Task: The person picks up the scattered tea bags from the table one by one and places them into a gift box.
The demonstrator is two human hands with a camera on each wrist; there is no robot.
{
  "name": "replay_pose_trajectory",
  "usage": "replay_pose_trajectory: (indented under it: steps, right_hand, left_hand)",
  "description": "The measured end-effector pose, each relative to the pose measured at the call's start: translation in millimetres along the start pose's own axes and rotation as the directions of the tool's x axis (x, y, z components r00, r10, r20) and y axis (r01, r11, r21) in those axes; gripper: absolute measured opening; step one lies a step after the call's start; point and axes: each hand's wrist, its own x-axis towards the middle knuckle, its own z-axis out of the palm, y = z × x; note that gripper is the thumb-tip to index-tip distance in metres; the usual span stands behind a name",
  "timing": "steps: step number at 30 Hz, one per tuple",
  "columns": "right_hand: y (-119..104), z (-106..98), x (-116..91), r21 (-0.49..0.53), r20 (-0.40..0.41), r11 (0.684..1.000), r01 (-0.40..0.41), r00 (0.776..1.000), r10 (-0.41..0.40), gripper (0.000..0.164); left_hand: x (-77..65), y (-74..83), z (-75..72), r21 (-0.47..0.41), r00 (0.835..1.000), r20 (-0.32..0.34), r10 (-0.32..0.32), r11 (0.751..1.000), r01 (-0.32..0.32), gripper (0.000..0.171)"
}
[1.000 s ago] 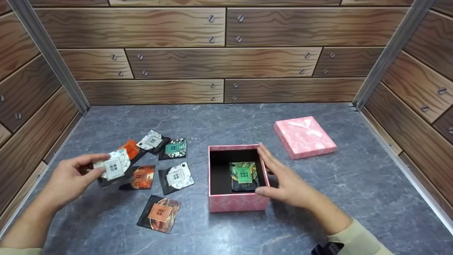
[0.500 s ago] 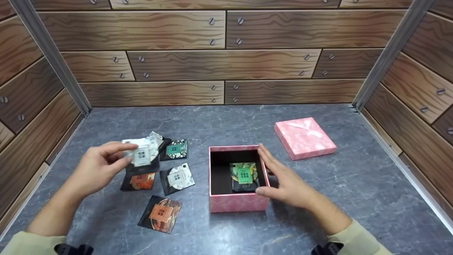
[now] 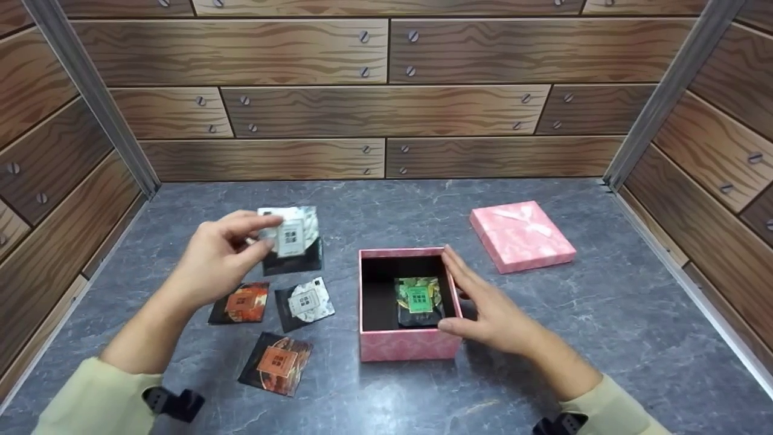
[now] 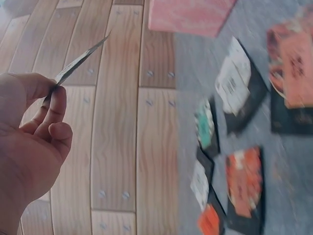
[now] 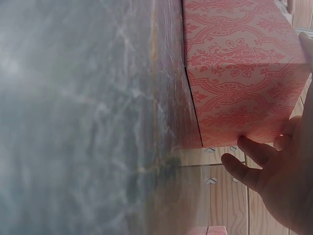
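Observation:
My left hand (image 3: 220, 257) pinches a flat white-and-black sachet (image 3: 296, 235) by its left edge. In the left wrist view that sachet (image 4: 80, 61) shows nearly edge-on between thumb and fingers, raised off the table. A pink open box (image 3: 407, 347) with a black inside stands at the middle. One green-labelled sachet (image 3: 418, 299) lies in its right part. With straight fingers along the box's right wall and the thumb at its near right corner, my right hand (image 3: 489, 308) touches the box; the right wrist view shows fingertips against the patterned wall (image 5: 239, 73).
On the table left of the box lie an orange sachet (image 3: 244, 302), a white one (image 3: 305, 302) and a brown-orange one (image 3: 278, 362). The left wrist view also shows a teal-labelled sachet (image 4: 204, 127). The pink lid (image 3: 522, 235) lies behind right; plank-patterned walls surround the table.
My left hand has carried the white-and-black sachet rightward and away from me, over the back sachets, toward the box. My right hand has stayed at the box.

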Motion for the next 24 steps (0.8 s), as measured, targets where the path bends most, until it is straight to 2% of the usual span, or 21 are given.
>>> replay_pose_trajectory:
  steps: [9,18,24]
  right_hand:
    - [0,0,0,0.001,0.003,1.000,-0.002,1.000,0.002,0.105]
    - [0,0,0,-0.006,0.004,1.000,-0.005,1.000,0.005,0.105]
    - [0,0,0,-0.005,0.000,1.000,0.002,1.000,-0.002,0.104]
  left_hand:
    - [19.4,24.3,20.7,-0.060,0.997,0.068,0.041,0.998,-0.037,0.037]
    - [32.5,35.8,45.8,-0.092,0.986,0.146,0.076,0.994,-0.063,0.046]
    - [37.9,42.1,65.5,-0.095,0.972,0.223,0.079,0.994,-0.059,0.047]
